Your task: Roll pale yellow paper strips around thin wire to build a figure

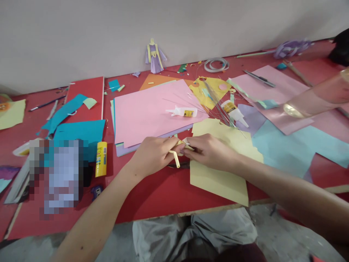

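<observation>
My left hand is closed, its thumb and fingers pinching a piece of pale yellow paper. From it a thin rolled paper tube sticks out and bends downward. My right hand meets it fingertip to fingertip, pinched on the same paper. A small shiny metal bit shows at the right fingertips; its kind is hidden by the fingers. Under the right hand lies a sheet of pale yellow paper. Just behind the hands rests a stack of pink paper with a small glue bottle on top.
To the left stand a yellow glue stick and teal paper. A second glue bottle lies among thin wires and yellow scraps. A paper doll dress leans on the wall. A cutter knife lies right; another person's arm reaches in.
</observation>
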Available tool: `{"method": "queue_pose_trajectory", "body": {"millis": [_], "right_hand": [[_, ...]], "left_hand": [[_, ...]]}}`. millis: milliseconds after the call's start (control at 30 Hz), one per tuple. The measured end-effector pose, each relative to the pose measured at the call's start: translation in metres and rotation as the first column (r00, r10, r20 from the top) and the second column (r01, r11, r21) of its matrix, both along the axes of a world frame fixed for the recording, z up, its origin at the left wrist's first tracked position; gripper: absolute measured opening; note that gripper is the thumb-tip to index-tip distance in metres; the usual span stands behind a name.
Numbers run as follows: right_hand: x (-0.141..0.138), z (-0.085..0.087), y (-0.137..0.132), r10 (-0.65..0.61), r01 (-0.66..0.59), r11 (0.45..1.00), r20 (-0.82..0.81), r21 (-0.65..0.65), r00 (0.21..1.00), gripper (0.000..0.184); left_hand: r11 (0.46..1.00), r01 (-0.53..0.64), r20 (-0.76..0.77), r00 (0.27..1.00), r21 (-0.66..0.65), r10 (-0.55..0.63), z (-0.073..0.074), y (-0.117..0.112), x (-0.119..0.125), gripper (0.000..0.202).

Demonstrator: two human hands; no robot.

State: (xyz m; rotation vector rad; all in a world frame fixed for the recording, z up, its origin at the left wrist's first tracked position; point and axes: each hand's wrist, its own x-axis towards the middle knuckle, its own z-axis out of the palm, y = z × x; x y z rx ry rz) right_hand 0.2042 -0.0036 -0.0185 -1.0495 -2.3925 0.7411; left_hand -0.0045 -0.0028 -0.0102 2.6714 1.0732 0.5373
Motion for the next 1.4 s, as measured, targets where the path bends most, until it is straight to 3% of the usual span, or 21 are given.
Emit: {"method": "queue_pose_trajectory", "body": {"millis": [567,967,1400], "right_hand": [[0.0017,-0.0026,0.0014,0.001,-0.006,0.999,0.106,0.046,0.994,0.025],[0.0018,-0.0047,0.0016,0.003,-0.011,0.996,0.093,0.083,0.996,0.027],[0.0012,-0.0042,0.0012,-0.02,0.018,1.0,0.153,0.015,0.988,0.024]], "left_hand": [[0.997,0.019,-0.097,0.995,0.081,-0.011,0.0047,-0.0019,0.0017,0.033],[0.994,0.032,-0.104,0.994,0.108,-0.021,0.0015,-0.0019,0.0018,0.033],[0.993,0.034,-0.113,0.993,0.112,-0.021,0.0035,-0.003,0.0029,0.033]]}}
